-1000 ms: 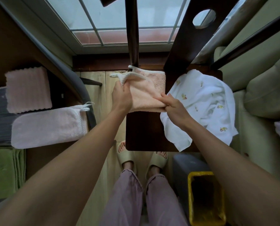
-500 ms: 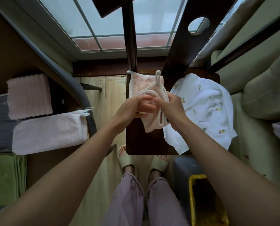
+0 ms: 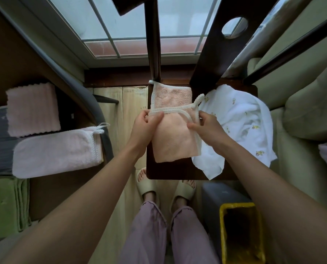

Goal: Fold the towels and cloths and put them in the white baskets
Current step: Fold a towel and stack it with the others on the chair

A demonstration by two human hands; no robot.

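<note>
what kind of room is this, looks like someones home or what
Most likely a room in a home, by a window. A person in slippers folds a pink cloth over a dark wooden chair, with a cushioned sofa alongside and folded towels stacked nearby.

No legible text or labels anywhere, perhaps owing to the dim view.

I stand at home, in a small room by a window (image 3: 132, 18): slippers (image 3: 146, 185) on my feet, a dark wooden chair (image 3: 178, 168), sofa cushions (image 3: 311, 111), folded towels (image 3: 33, 109) around me.
</note>
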